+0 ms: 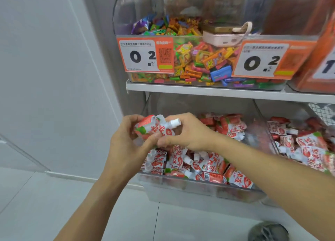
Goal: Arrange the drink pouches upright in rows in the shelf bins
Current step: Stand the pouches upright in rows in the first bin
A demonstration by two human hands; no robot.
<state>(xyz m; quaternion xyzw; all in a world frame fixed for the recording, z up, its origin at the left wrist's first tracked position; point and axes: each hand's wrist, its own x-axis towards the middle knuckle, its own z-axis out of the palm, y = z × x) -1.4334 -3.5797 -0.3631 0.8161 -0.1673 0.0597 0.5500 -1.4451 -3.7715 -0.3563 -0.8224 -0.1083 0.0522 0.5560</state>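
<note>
- Head view: both bare hands meet at the centre of the frame, in front of the lower shelf bin (pixel 199 186), a clear plastic bin at about 5 o'clock from them.
- The left hand (pixel 126 146) comes up from 7 o'clock and its grip is closed around the lower end of a red-and-white drink pouch (pixel 154 128), fingers curled over the far side and thumb at the front.
- The right hand (pixel 186 133) reaches in from 4 o'clock; its grip is closed on the same pouch near the spout, with the white cap (pixel 175 122) sticking out toward 2 o'clock between its fingers.
- The held pouch lies tilted, not upright, and sits above the left front part of the bin, clear of the pouches below.
- In the bin, a heap of matching pouches (pixel 204 166) lies in all directions; a few at the left front corner stand with caps up, though blur makes the row hard to judge.
- A second bin of pouches (pixel 304 146) lies at 3 o'clock, just beside the first.
- On the shelf above, at 12 o'clock, a clear bin of small colourful sweets (pixel 199 59) carries orange price tags (pixel 145 55) reading 0.2.
- A pale pink device (pixel 223 38) rests on that bin's front rim.
- White floor tiles (pixel 36 204) fill 7 o'clock.
</note>
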